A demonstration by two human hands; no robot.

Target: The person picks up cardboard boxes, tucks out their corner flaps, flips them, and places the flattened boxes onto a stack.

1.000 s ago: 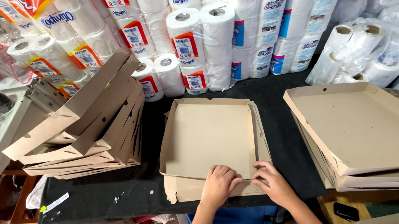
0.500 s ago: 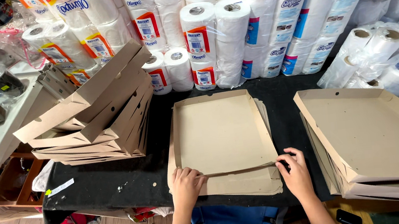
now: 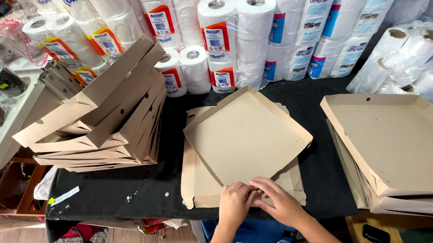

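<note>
1. Black cloth covers the table (image 3: 126, 189), which carries all the cardboard; behind it stands a wall of wrapped paper rolls (image 3: 248, 20), white with red, orange and blue labels.
2. Brown folded boxes (image 3: 102, 123) lie nested in a leaning pile at the left of the table, open sides up.
3. At the right lies a stack of flat blanks (image 3: 409, 143), the top one with a low raised rim.
4. In the middle, near the front edge, a cardboard box tray (image 3: 245, 134) rests on a few flat sheets (image 3: 196, 178). Half a second ago the top sheet lay flat and square to the table; now it is turned at an angle, with raised walls showing along its far and left edges, so the sheet has begun to take the shape of a box.
5. The left hand (image 3: 235, 203) and the right hand (image 3: 280, 202) were apart at the sheet's two near corners half a second ago. They have come together, touching, at the tray's near corner. Both are curled with fingers pressed on the cardboard there, seemingly pinching a flap or tab, though the exact grip is hidden beneath the knuckles.
6. A small dark flat object (image 3: 375, 235) lies on the wooden surface at lower right.
</note>
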